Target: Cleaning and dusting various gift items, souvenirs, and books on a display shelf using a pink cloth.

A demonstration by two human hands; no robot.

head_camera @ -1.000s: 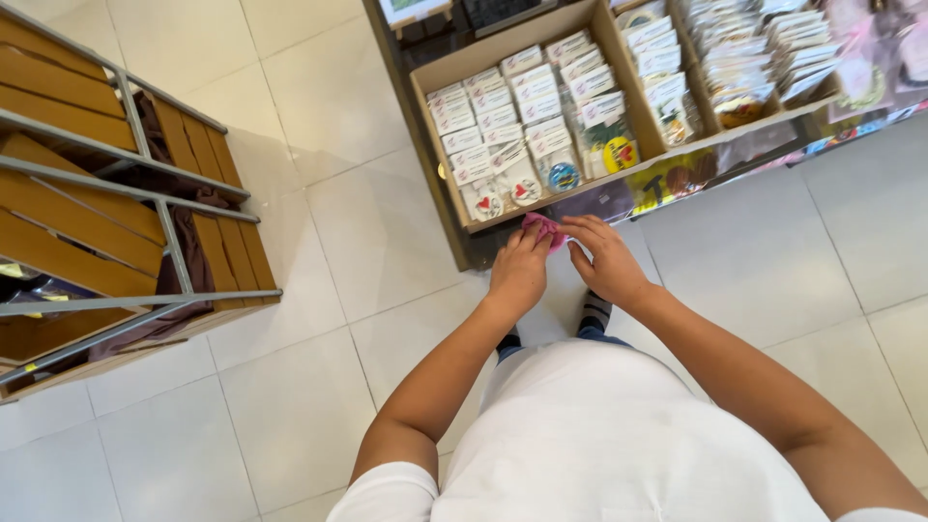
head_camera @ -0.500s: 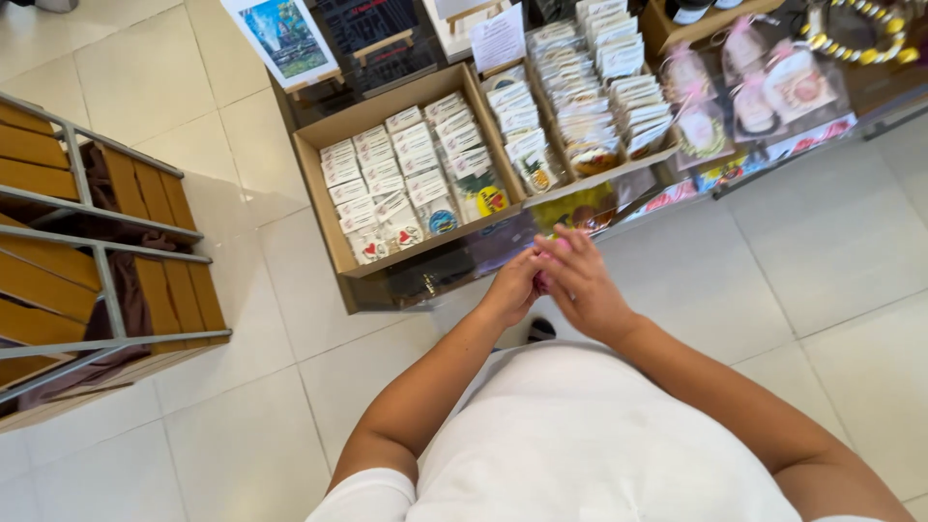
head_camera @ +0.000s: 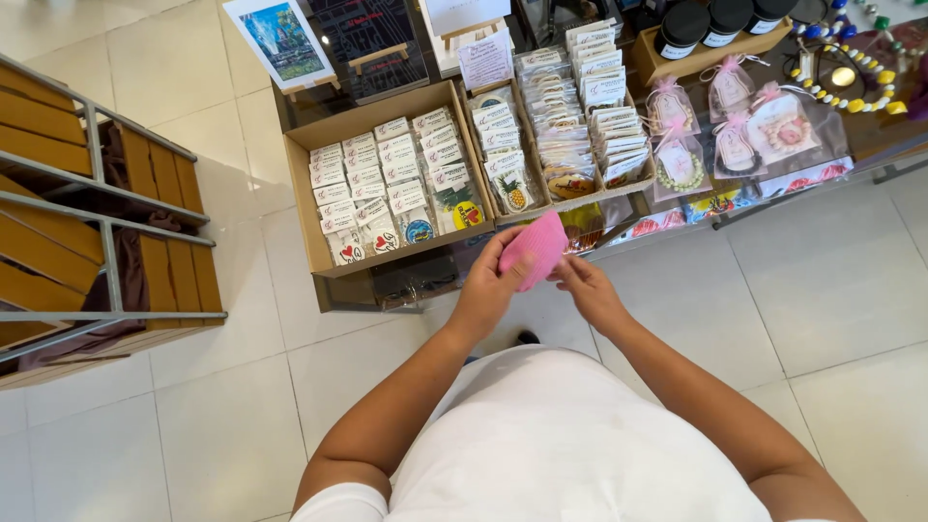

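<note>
Holding a pink pouch [head_camera: 534, 248] between them, the left hand [head_camera: 486, 286] and right hand [head_camera: 587, 287] grip its edges just before the cardboard box [head_camera: 304, 208] of carded trinkets on the tabletop [head_camera: 875, 135].

A dark table [head_camera: 396, 280] is set on a pale tiled floor [head_camera: 232, 425]. On it are laid a cardboard box [head_camera: 302, 184] of small white cards, a second box [head_camera: 633, 184] of packets, pink gift pouches [head_camera: 677, 159] and black-lidded jars [head_camera: 684, 24].
</note>
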